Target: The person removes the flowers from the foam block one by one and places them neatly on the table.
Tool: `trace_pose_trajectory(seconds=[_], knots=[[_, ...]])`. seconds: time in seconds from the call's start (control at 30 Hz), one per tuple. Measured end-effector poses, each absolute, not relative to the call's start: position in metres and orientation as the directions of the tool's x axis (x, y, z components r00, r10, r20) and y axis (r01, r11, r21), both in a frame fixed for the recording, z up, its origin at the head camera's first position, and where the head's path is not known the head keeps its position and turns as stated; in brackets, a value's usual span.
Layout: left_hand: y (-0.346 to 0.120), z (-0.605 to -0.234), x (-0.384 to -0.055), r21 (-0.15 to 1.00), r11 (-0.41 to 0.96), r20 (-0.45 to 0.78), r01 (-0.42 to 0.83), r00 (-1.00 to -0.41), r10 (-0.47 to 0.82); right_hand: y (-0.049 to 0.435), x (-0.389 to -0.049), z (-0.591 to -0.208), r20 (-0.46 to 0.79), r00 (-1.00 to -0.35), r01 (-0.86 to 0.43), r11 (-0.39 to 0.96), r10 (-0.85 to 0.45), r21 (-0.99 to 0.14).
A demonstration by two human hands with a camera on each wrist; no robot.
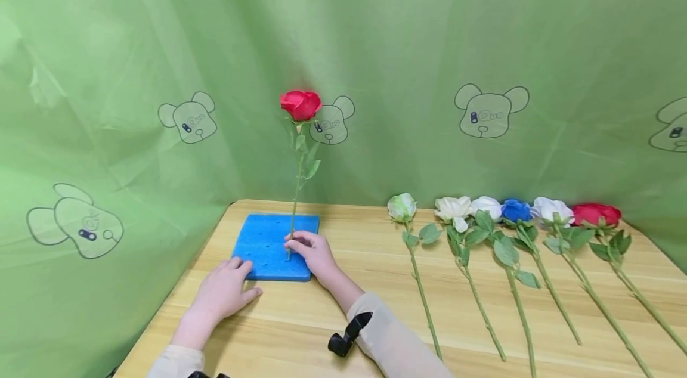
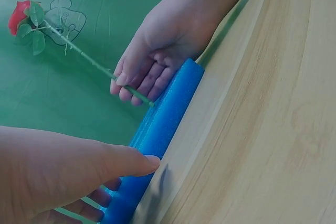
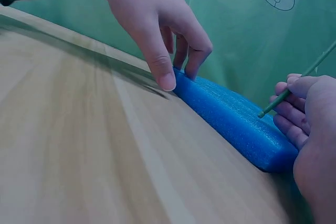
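Observation:
A blue foam block (image 1: 266, 232) with small holes in its top lies flat near the table's left side. My right hand (image 1: 318, 256) pinches the green stem of a red artificial rose (image 1: 300, 105) near its lower end, between thumb and fingers. The rose stands nearly upright with its bloom high over the block. In the right wrist view the stem tip (image 3: 262, 114) is right at the foam's top surface. My left hand (image 1: 222, 290) rests its fingers on the block's front left corner, the thumb spread out along the front edge.
On the right of the wooden table (image 1: 354, 235) lie several artificial flowers side by side: a pale green one (image 1: 402, 207), white ones (image 1: 551, 211), a blue one (image 1: 516, 210) and a red one (image 1: 597, 214). A green curtain (image 1: 397, 56) hangs behind and at the left.

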State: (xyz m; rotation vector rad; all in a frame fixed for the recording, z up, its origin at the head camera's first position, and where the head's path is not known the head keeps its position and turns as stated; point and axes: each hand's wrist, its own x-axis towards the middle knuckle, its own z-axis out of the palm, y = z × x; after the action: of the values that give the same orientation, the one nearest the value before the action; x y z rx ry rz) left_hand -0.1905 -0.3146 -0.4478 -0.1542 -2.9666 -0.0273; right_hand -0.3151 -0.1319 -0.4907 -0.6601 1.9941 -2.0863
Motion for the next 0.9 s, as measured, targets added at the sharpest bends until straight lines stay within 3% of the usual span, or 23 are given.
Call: trace_pose_trajectory(seconds=[0.9], knots=[[-0.313, -0.445, -0.188, 0.009, 0.993, 0.179, 0.117, -0.977, 0.113, -0.069, -0.255, -0.495, 0.054, -0.862, 0.084, -0.247, -0.503, -0.965]])
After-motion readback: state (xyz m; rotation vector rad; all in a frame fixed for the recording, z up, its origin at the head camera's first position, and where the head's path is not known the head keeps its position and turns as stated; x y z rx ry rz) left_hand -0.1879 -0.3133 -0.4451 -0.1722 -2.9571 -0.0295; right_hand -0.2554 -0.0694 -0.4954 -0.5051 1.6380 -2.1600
